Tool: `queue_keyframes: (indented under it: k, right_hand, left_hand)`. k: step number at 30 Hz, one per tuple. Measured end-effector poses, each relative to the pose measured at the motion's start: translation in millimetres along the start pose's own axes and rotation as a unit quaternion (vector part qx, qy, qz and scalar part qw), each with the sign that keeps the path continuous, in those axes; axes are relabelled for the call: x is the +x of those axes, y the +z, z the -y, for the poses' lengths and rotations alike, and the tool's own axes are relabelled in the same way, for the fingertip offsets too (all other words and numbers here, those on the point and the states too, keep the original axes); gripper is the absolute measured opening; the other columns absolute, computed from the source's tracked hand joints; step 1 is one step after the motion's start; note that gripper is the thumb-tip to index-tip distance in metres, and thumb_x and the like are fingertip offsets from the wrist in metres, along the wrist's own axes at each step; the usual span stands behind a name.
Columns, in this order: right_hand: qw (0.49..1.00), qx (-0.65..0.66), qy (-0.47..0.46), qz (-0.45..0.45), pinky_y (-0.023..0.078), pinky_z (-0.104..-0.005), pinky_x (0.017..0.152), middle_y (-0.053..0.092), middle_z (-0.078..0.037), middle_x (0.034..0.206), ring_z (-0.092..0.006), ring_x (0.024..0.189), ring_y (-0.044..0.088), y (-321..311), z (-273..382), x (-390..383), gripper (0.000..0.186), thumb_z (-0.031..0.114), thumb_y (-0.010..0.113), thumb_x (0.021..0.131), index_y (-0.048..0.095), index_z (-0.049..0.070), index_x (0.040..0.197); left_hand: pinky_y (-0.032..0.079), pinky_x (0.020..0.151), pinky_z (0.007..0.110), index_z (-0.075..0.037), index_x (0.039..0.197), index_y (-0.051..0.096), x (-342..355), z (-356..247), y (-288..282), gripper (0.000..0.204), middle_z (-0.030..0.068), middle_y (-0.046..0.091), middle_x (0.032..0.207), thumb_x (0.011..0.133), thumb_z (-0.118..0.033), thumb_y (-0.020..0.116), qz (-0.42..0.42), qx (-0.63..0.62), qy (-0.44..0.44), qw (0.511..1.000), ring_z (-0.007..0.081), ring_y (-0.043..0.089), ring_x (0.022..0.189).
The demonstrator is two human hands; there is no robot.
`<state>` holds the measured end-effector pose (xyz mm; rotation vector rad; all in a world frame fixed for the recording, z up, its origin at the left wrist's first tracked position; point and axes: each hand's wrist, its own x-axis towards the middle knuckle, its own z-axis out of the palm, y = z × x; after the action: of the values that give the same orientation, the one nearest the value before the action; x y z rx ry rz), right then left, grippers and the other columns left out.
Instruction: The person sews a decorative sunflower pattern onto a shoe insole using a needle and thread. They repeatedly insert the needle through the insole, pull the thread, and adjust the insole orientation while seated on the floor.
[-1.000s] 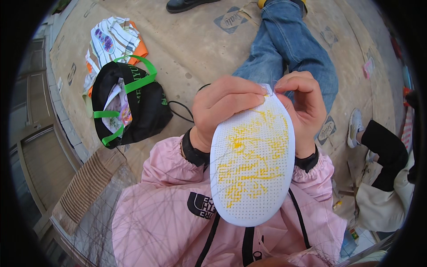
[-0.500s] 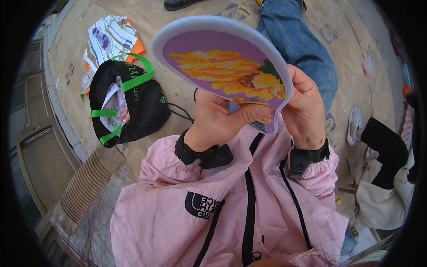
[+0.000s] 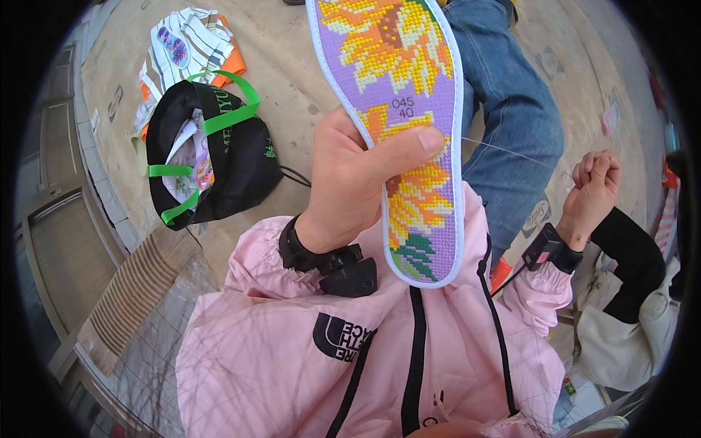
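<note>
An embroidered insole stands upright before me, purple with yellow-orange flowers, green leaves and a pale edging; its upper end passes out of the frame. My left hand is closed around its left side, thumb flat across the stitched front and fingers hidden behind. Off to the right, my right hand is raised with its fingers pinched together. A thin thread stretches taut from the insole's right edge to those fingers. Whether a needle is in the pinch, I cannot tell.
A black bag with green handles stands open at the left, printed items inside. Behind it lies striped fabric with orange parts. A person's jeans-clad leg extends beyond the insole. Someone in black trousers is at right.
The insole has swung from tilted to upright, its stitched face toward me. My right hand has left its edge and moved out to the right, drawing the thread taut.
</note>
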<state>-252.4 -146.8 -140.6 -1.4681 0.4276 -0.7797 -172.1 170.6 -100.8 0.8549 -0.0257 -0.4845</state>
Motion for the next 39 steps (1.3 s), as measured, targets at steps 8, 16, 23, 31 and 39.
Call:
queue_keyframes:
  k: [8,16,23,31,39]
  right_hand:
    - [0.970,-0.033,0.012,0.240,0.037,-0.0189,0.061,0.055,-0.002,0.085,-0.0063,0.072,0.049,89.7,28.3,-62.7,0.008,0.003,0.061,0.092,0.063,-0.001,0.099]
    - [0.952,-0.035,-0.074,0.294,0.037,-0.0220,0.060,0.055,-0.003,0.079,-0.0118,0.070,0.048,116.1,37.4,-74.3,0.010,-0.002,0.070,0.081,0.070,0.001,0.091]
    - [0.951,-0.068,-0.110,0.281,0.036,-0.0238,0.056,0.053,-0.001,0.072,-0.0127,0.066,0.047,116.5,38.2,-74.3,0.011,-0.002,0.072,0.078,0.072,0.003,0.088]
    - [0.948,-0.083,-0.134,0.277,0.034,-0.0233,0.054,0.050,-0.001,0.070,-0.0123,0.063,0.046,117.7,38.6,-76.0,0.012,-0.003,0.072,0.077,0.073,0.003,0.087]
    - [0.942,-0.124,-0.167,0.262,0.034,-0.0236,0.052,0.050,-0.003,0.069,-0.0133,0.061,0.047,119.2,39.7,-77.1,0.015,-0.007,0.071,0.073,0.072,0.002,0.086]
  left_hand:
    - [0.052,0.070,0.027,0.002,0.104,0.064,-5.7,-3.1,13.4,0.024,0.0051,0.068,0.094,0.082,-0.004,0.071,0.019,0.064,-0.025,0.997,0.0107,0.065,0.078]
    - [0.051,0.072,0.026,0.001,0.105,0.064,-6.1,0.4,18.0,0.024,0.0044,0.068,0.096,0.082,-0.003,0.071,0.021,0.070,-0.040,0.997,0.0093,0.064,0.083]
    - [0.051,0.069,0.026,0.000,0.100,0.066,-0.3,2.7,8.5,0.021,0.0042,0.068,0.092,0.080,-0.004,0.071,0.035,-0.005,-0.122,0.992,0.0101,0.064,0.077]
    - [0.051,0.068,0.025,0.000,0.100,0.066,-0.3,6.4,4.8,0.020,0.0036,0.068,0.090,0.081,-0.004,0.070,0.047,-0.046,-0.128,0.990,0.0099,0.064,0.075]
    - [0.052,0.069,0.027,0.001,0.102,0.065,-4.4,-0.1,10.8,0.021,0.0043,0.068,0.092,0.081,-0.001,0.070,0.012,0.043,-0.100,0.994,0.0100,0.064,0.078]
